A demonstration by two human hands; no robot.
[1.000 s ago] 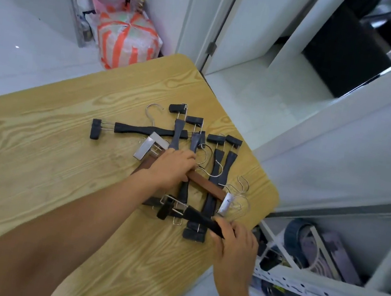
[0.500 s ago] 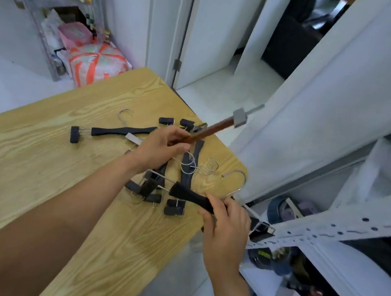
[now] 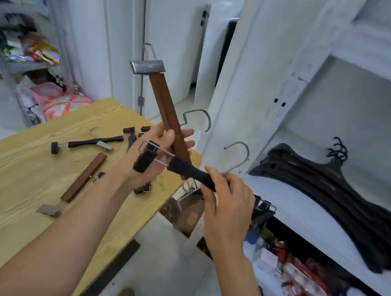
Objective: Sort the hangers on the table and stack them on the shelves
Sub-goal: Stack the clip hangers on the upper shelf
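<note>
1. Left hand [image 3: 151, 159]: fingers [image 3: 186, 133] and thumb are wrapped around the middle of a brown wooden clamp hanger with a grey metal end clip [image 3: 163, 101]. The bar is tilted, clip end up.
2. Right hand [image 3: 229, 204]: fingers [image 3: 219, 185] are clamped on the bar of a black plastic clip hanger with a wire hook [image 3: 186, 169]. It sits roughly level and crosses in front of the brown bar, with one clip over the left palm.
3. Both hangers are in the air, between the light wood-grain surface [image 3: 2, 194] and the white shelf [image 3: 294, 209].
4. Step, as judged: sorting by type, one kind per hand; neither is placed yet.
5. The shelf already carries a stack of black contoured hangers [image 3: 335, 195]. The next move likely calls for parting the two crossed hangers, then carrying them right to a free spot. The wire hook could snag.
6. On the surface lie another black clip hanger [image 3: 92, 143], a second brown wooden bar [image 3: 83, 177] and a few small black clips, partly hidden by the forearm.
7. Writing: none readable. The coloured packages on the lower shelf [image 3: 300, 287] are blurred.
</note>
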